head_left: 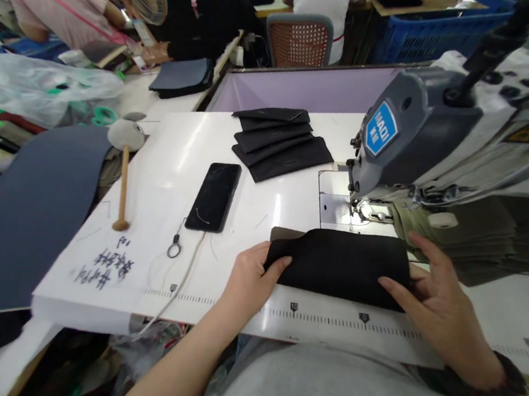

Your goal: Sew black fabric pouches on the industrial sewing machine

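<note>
- Busy sewing workshop: a white table (pixel 165 202) fills the foreground, with two people working in the background.
- Black fabric piece (pixel 338 266), apparently folded over, lies at the near side of the table, just in front of the sewing machine (pixel 419 137); a grey-brown edge shows at its upper left corner.
- Left hand (pixel 254 275) pinches its left end, thumb on top and fingers mostly hidden behind.
- Right hand (pixel 439 305) holds its right end, thumb on the face and some fingers underneath, the index finger raised clear.
- Handling, as a judgement: light, pliable but with some body, not fragile; its smooth face may slide on the glossy table. Both ends are the sensible hold, thumbs above and fingers below, to keep the fold from creeping.
- Blue label (pixel 381 129) on the machine reads "MAQI", with Chinese characters beneath; a warning triangle (pixel 522 133) sits farther right.
- Ruler strip (pixel 328 313) along the near edge shows "0" and "10".
- Handwriting (pixel 106 268) on the table's left side looks Chinese; I cannot read it surely.
</note>
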`<state>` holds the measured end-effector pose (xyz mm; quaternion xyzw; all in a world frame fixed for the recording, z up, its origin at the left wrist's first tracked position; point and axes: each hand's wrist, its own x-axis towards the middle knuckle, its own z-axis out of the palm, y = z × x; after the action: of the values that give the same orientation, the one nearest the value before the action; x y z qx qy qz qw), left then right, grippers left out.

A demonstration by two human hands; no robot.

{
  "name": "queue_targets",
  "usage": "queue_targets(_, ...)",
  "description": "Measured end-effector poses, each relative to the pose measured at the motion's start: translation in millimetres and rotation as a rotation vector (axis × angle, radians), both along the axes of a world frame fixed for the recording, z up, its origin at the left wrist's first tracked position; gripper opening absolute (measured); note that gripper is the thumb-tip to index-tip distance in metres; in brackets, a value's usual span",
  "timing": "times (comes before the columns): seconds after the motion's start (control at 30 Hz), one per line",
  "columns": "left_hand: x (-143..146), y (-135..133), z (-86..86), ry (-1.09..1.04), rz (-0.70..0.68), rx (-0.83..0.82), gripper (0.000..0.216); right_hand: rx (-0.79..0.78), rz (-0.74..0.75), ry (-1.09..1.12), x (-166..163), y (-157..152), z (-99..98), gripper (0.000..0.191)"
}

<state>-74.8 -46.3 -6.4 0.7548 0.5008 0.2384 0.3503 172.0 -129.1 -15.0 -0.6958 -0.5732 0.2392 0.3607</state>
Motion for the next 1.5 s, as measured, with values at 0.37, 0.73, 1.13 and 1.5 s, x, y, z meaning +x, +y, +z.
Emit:
queue_targets(0.37, -15, -9, -9.9, 0.024, -0.065, 0.084, 0.049, 0.17, 0.211, -0.425, -2, -3, 2.3, 0.023)
queue_targets(0.73, -17, -21, -8.9, 0.081, -0.113, 0.182, 0.03, 0.142, 0.245, -0.453, -1, -4, 0.9, 0.024)
queue_targets(1.13, -20, -15, -3.5, 0.076, -0.088, 0.08, 0.025, 0.154, 0.256, -0.511, -1, -1, -0.1, 0.025)
queue_targets(1.5, -20, -12, -4.9, 0.049, -0.078, 0.044, 0.026, 0.147, 0.259, -0.554, -1, 1, 3.5, 0.03)
